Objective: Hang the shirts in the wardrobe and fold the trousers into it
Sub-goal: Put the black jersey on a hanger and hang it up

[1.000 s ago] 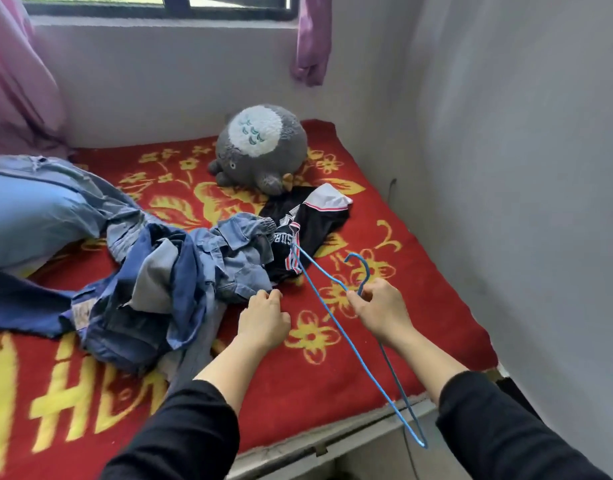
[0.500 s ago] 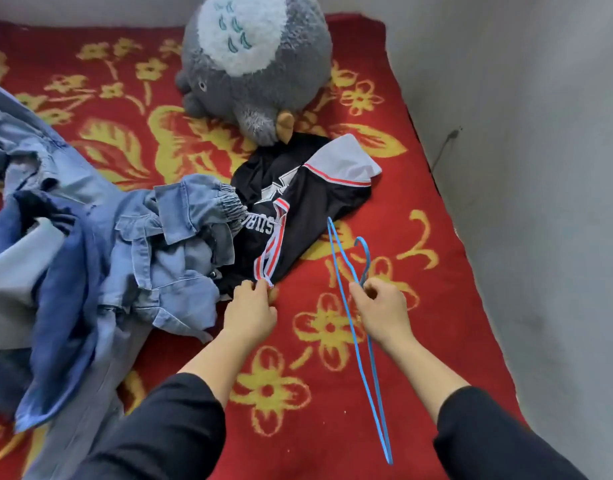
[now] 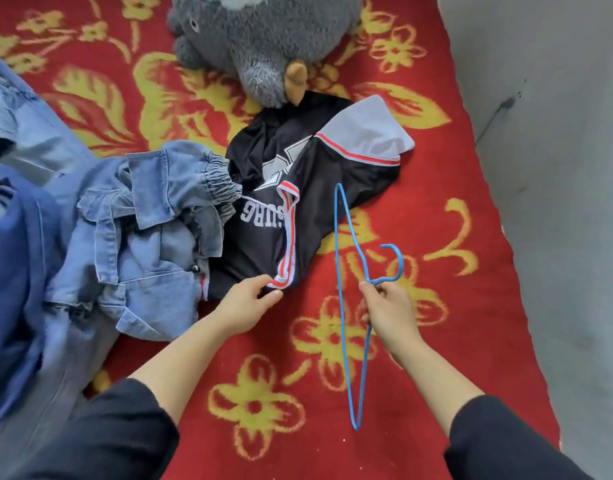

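Shirt: the black shirt (image 3: 308, 202) lies crumpled on the red bed (image 3: 436, 306), between the denim heap (image 3: 142, 237) and the hanger, its far edge under the plush toy (image 3: 263, 39).
Left hand: my left hand (image 3: 249, 303) pinches the striped trim at the shirt's near corner.
Right hand: my right hand (image 3: 388, 306) is clenched around the neck of the blue hanger (image 3: 336, 237), just below the hook.
Handling: the shirt looks light, limp and rather slick to me, so it should slide and sag. I judge the trim the firmest place to hold.
Hanger: thin wire, probably light and springy.
Shirt axis: it runs from my left hand away to the right, the pale sleeve farthest.
Hanger axis: one tip points away toward the shirt, the other back at me, and the hook turns right.
Wardrobe: not in view.
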Demonstrator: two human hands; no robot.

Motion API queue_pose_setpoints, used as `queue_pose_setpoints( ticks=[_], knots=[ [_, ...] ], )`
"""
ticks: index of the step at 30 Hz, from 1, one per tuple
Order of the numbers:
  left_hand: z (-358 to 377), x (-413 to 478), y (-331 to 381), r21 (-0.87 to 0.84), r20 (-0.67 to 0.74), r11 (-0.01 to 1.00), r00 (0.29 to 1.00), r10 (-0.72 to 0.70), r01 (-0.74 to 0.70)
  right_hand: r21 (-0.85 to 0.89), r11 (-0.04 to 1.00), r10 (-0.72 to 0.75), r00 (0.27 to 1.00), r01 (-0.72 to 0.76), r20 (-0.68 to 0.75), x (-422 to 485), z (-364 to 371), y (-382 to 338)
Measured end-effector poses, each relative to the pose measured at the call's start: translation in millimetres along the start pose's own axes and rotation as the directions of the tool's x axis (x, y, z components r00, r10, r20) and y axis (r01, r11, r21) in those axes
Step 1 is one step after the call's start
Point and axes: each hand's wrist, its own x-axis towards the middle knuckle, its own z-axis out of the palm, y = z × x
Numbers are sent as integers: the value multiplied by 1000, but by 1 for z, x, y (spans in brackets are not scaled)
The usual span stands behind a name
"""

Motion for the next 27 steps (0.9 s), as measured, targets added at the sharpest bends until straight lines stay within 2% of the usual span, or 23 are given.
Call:
queue_pose_setpoints(
  ticks=[3,6,9,14,18,22,24,27],
  knots=[
    [2,-41,24,-321,321,947,942,98,11,74,989,116,987,-124,107,-9,11,-2],
    [14,-82,45,-438,492,896,853,172,73,68,981,164,967,-180,195,-31,27,-2],
    [25,-107,58,-398,565,912,810,156,102,142,961,215,964,-237,155,-52,36,5],
    [22,-135,42,-375,569,913,818,90,161,218,952,203,976,-217,83,-91,19,15],
    [7,-152,41,-369,488,916,872,49,155,319,908,251,962,-271,105,-124,-1,4],
    [-13,-167,53,-231,167,971,981,95,-55,389,889,227,970,-243,88,-151,-17,-25],
    [-27,-174,62,-232,31,959,984,174,-162,434,878,183,979,-203,88,-165,-27,-46],
    [-50,-190,82,-373,-51,901,974,220,-223,470,872,115,991,-135,73,-185,-45,-83]
  ],
)
